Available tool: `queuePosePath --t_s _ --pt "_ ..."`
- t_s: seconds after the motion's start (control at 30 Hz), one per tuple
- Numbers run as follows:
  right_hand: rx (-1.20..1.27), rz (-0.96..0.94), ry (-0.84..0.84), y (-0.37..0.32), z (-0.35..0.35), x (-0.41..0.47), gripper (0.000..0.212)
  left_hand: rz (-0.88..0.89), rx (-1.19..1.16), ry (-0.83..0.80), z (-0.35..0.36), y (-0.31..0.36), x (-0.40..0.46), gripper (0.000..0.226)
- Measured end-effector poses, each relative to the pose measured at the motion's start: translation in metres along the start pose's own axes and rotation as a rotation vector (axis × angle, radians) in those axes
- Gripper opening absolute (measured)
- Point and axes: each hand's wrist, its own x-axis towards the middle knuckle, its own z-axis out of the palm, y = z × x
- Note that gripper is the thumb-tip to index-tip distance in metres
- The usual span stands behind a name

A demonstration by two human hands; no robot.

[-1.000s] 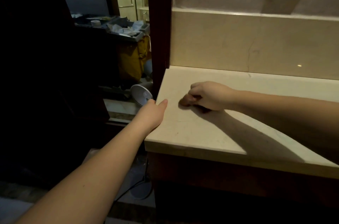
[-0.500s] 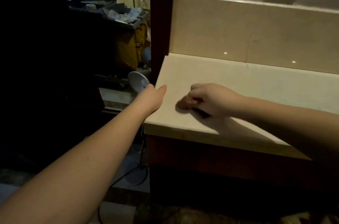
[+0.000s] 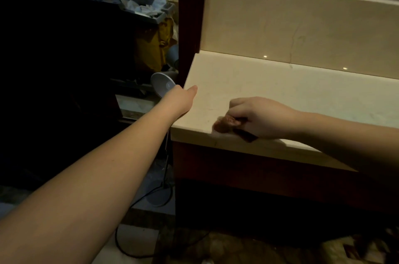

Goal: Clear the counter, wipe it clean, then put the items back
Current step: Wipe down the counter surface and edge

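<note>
A cream stone counter (image 3: 280, 90) fills the right half of the view, with nothing standing on it. My right hand (image 3: 259, 116) is closed around a small brown cloth (image 3: 225, 124), pressed onto the counter close to its front edge near the left corner. My left hand (image 3: 180, 99) rests against the counter's left edge, thumb lying on top; its fingers drop behind the edge and are hidden. Nothing shows in that hand.
A white desk lamp (image 3: 162, 86) stands on the floor just left of the counter, its cable (image 3: 129, 248) looping across the floor. Behind it, a cleaning cart (image 3: 151, 47) with a yellow bag. A dark wooden post (image 3: 190, 15) borders the counter's back left corner.
My right hand has dragged the brown cloth from mid-counter toward the front edge. My left hand has stayed on the left edge. The view has tipped downward slightly.
</note>
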Motion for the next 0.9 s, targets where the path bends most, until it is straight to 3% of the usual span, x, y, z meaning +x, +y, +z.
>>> queuePosePath --t_s 0.17,0.43,0.7,0.9 --pt "-0.009 0.045 0.107 -0.017 0.006 0.050 0.015 -0.041 0.040 0.012 0.000 0.008 -0.007 0.056" --pt "-0.016 0.047 0.012 0.000 0.003 -0.026 0.010 0.019 0.026 -0.013 -0.001 0.000 0.000 0.056" --pt "-0.055 0.003 0.071 -0.037 0.007 0.027 0.015 0.027 0.034 -0.010 -0.001 0.000 0.001 0.057" --pt "-0.032 0.049 0.002 -0.013 0.002 -0.041 0.020 0.031 0.025 -0.006 0.000 0.000 0.002 0.056"
